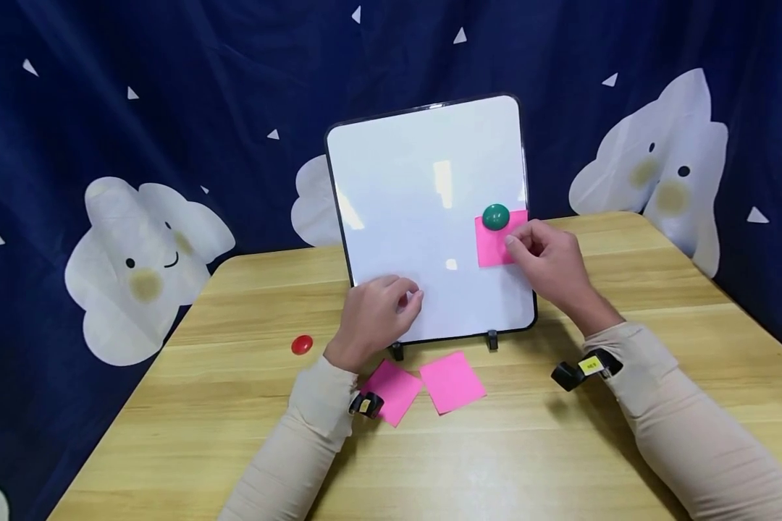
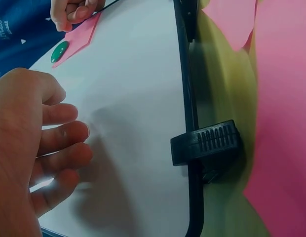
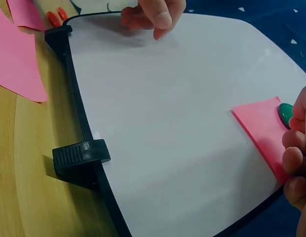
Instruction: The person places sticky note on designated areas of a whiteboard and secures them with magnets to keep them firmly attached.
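Observation:
A white board stands upright, a pink note at its right side with a round green magnet over the note's top edge. My right hand is at the note's right part, fingers bent and thumb tip near the fingertips; whether it touches the paper is unclear. In the right wrist view, the fingers of this hand partly cover the note and magnet. My left hand hovers before the board's lower left, and the left wrist view shows its loosely curled fingers holding nothing.
Two pink notes lie on the wooden table in front of the board. A red magnet lies left of my left hand. Black clip feet hold the board's lower edge. A dark blue curtain hangs behind.

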The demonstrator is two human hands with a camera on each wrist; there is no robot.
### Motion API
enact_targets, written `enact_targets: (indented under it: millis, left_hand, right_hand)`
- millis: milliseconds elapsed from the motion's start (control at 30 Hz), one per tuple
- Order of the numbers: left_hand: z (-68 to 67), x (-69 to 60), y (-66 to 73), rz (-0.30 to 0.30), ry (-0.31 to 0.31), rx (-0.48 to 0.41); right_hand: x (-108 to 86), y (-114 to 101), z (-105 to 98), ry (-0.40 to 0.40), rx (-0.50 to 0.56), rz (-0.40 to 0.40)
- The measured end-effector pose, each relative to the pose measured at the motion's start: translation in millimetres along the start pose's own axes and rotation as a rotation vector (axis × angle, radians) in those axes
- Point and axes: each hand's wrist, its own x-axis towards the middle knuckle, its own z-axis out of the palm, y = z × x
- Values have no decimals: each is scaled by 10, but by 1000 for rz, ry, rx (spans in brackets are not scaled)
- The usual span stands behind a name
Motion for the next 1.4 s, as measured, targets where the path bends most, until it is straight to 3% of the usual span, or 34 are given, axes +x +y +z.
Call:
enact_targets:
  millis: [267, 467, 600, 733, 967, 1067, 1233, 1400]
  left_hand:
    - [-6, -55, -69, 8, 24, -104]
    - [-63, -102, -201, -13, 47, -277]
    - [-138, -124, -276, -39, 45, -387]
    - [-203, -158, -345, -77, 30, -395]
    - [-292, -231, -476, -194, -84, -479]
    - [-316, -292, -533, -233, -122, -469]
    - [-365, -422, -604, -270, -178, -471]
    - [-399, -521, -667, -272, -287, -473]
  right_hand:
    - [-18, -6, 19, -36, -25, -11]
    - [-22, -73, 54, -22, -42, -64]
    - [-48, -135, 101, -73, -40, -84]
    - [-98, -183, 137, -150, -58, -78]
    - [-155, -255, 209, -329, -69, -73]
    - [-176, -285, 256, -402, -47, -76]
    - [-197, -328, 308, -556, -23, -74]
    - [-214, -326, 326, -690, -43, -59]
